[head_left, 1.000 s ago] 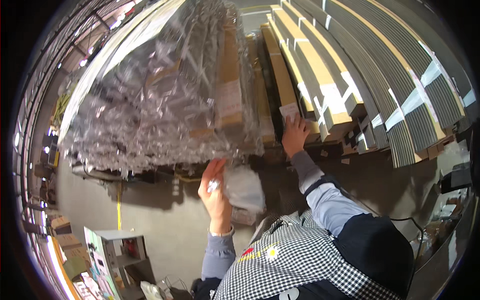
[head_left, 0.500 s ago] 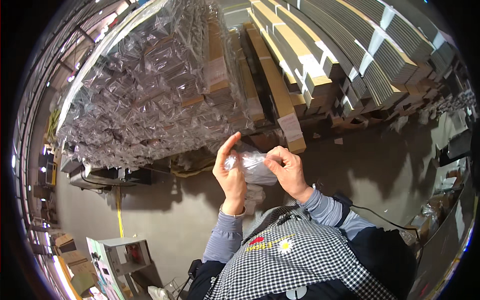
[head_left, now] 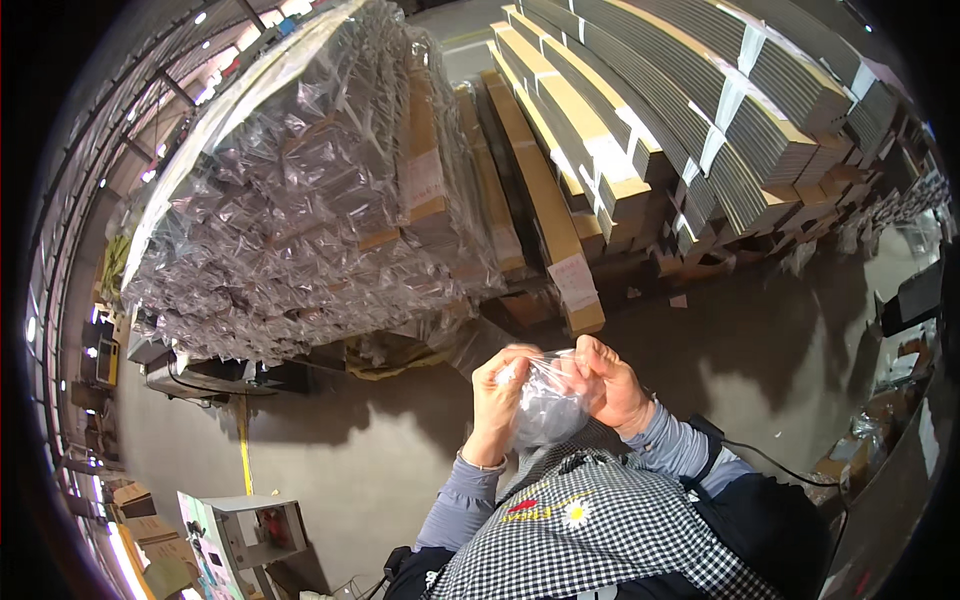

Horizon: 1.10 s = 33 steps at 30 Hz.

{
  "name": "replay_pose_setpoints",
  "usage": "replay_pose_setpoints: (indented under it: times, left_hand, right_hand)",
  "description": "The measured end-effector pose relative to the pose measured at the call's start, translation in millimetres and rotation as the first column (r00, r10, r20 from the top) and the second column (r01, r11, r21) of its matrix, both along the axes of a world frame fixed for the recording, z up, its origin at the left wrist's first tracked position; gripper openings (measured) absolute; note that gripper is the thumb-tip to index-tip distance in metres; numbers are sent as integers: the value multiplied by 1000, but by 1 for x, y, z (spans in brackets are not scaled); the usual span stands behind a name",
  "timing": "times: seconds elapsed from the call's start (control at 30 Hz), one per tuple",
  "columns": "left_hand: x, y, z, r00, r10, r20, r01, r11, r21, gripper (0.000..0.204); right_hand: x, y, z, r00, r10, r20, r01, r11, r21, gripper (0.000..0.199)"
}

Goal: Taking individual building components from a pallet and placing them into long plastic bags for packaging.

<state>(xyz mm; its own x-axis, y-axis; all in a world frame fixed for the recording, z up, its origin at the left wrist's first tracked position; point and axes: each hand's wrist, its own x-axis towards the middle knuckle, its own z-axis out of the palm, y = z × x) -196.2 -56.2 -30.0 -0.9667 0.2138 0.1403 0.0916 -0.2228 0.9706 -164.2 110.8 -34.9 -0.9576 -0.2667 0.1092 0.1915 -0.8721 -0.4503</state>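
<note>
Past L hand (head_left: 492, 400), R hand (head_left: 617, 393) & held plastic (head_left: 550, 408), jutting ctn (head_left: 541, 205), wrapped stack (head_left: 290, 210)

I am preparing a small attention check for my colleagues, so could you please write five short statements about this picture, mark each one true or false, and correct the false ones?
1. Both the left hand and the right hand hold the clear plastic. True.
2. The person's apron is plain red. False: the apron is black-and-white checked.
3. A pale label is near the closer end of a long brown box. True.
4. The wrapped stack is to the right of the hands. False: the wrapped stack is ahead, to their left.
5. A yellow line on the floor is left of the hands. True.
</note>
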Motion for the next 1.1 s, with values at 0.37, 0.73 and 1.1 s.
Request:
replay_pose_setpoints:
  times: [0.37,0.73,1.1]
  left_hand:
    - [-18,9,-63,639,-657,400,322,701,636,38]
    - [-99,43,-157,811,-585,-10,274,396,-877,30]
    - [-169,55,-157,860,-394,325,510,698,-503,11]
  right_hand:
    - [-19,63,-34,960,90,267,-56,990,-132,17]
    - [-78,150,-161,870,339,-357,450,-254,856,14]
    - [-137,105,-184,810,-348,-471,466,-103,878,6]
